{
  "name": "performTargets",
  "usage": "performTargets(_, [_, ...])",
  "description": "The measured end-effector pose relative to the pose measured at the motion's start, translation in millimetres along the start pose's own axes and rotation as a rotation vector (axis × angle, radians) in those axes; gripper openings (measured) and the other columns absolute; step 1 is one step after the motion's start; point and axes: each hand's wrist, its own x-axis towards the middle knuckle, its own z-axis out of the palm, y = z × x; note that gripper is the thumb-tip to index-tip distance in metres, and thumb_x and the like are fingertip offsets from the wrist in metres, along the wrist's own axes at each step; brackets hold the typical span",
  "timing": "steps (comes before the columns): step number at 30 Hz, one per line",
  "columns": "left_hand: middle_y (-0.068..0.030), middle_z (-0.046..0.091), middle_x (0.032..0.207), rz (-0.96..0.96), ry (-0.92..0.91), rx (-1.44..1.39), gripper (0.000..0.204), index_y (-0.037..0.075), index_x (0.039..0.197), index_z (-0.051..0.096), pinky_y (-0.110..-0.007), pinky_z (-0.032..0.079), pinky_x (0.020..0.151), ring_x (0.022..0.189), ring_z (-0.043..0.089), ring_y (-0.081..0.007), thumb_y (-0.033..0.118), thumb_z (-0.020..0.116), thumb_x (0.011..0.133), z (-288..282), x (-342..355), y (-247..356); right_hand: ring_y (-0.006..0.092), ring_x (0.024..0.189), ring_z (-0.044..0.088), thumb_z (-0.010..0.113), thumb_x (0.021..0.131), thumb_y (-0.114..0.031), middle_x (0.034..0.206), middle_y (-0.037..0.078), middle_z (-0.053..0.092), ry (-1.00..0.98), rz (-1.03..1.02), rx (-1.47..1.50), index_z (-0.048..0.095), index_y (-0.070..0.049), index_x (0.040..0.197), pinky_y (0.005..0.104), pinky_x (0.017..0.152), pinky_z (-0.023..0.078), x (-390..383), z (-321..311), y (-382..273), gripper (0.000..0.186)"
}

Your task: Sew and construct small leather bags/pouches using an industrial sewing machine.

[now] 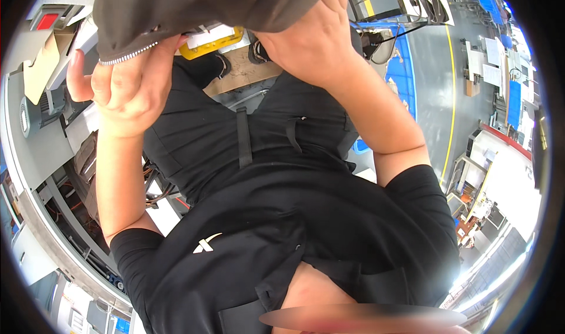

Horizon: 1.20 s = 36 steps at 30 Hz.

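A dark brown cloth piece with a pale-toothed zipper edge (200, 7), perhaps a jacket or bag, spans the top of the view between my two hands. My left hand (126, 87) is closed on its left edge by the zipper teeth, with one digit sticking out to the side and some fingertips hidden by the fabric. On the right side, my right hand (315, 42) grips the cloth, its fingertips covered too. Below the cloth, between the hands, shows a yellow frame-like object (215, 44) with something white inside it.
At the left runs a grey workbench (26, 157) with a grey motor-like unit (38, 116) and a yellowish sheet (44, 66). A blue panel (403, 69) is at my right. Beyond it, a yellow line (452, 98) crosses the grey floor towards cluttered benches.
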Motion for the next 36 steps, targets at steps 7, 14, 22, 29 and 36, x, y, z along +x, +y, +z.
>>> performTargets(7, [0.0103,0.060,0.120,-0.011,-0.003,-0.012,0.027,0.035,0.094,0.083,-0.041,0.032,0.111,0.117,0.055,-0.0108,0.026,0.089,0.069,6.0,-1.3,0.5,0.0337,0.120,0.056,0.068,0.072,-0.020,0.125,0.011,0.062,0.209,-0.014,0.116,0.076,-0.012,0.106,0.0520,0.101,0.039,-6.6,27.1,4.2,0.036])
performTargets(14, [0.0093,0.060,0.121,-0.015,-0.016,-0.030,0.028,0.034,0.093,0.083,-0.041,0.034,0.111,0.118,0.054,-0.0118,0.026,0.090,0.068,10.9,-4.9,-5.8,0.0309,0.123,0.055,0.067,0.076,-0.023,0.125,0.009,0.062,0.157,0.030,0.139,0.076,-0.014,0.104,0.0483,0.104,0.039,1.5,12.2,-5.3,0.031])
performTargets(22, [0.0082,0.059,0.122,-0.016,-0.008,-0.030,0.028,0.034,0.093,0.083,-0.041,0.035,0.111,0.120,0.053,-0.0131,0.026,0.092,0.067,5.2,-6.4,-9.4,0.0313,0.123,0.055,0.068,0.079,-0.022,0.123,0.009,0.063,0.270,0.015,0.153,0.076,-0.013,0.103,0.0494,0.105,0.039,4.4,21.9,-2.8,0.027])
performTargets(29, [0.0029,0.067,0.119,0.018,0.044,-0.090,0.031,0.020,0.100,0.082,-0.040,0.047,0.101,0.116,0.063,-0.0208,0.014,0.083,0.069,11.8,16.3,4.1,0.0350,0.124,0.054,0.067,0.078,-0.020,0.125,0.013,0.061,0.086,0.049,0.078,0.075,-0.011,0.105,0.0532,0.107,0.038,5.3,2.8,-7.2,0.030])
performTargets(36, [-0.0003,0.065,0.119,-0.024,-0.001,-0.122,0.034,0.020,0.098,0.081,-0.049,0.047,0.100,0.121,0.060,-0.0231,0.007,0.081,0.067,13.8,-5.8,0.9,0.0363,0.126,0.052,0.069,0.074,-0.022,0.124,0.014,0.061,0.028,0.076,0.111,0.074,-0.010,0.106,0.0564,0.108,0.036,0.6,0.8,-5.8,0.035])
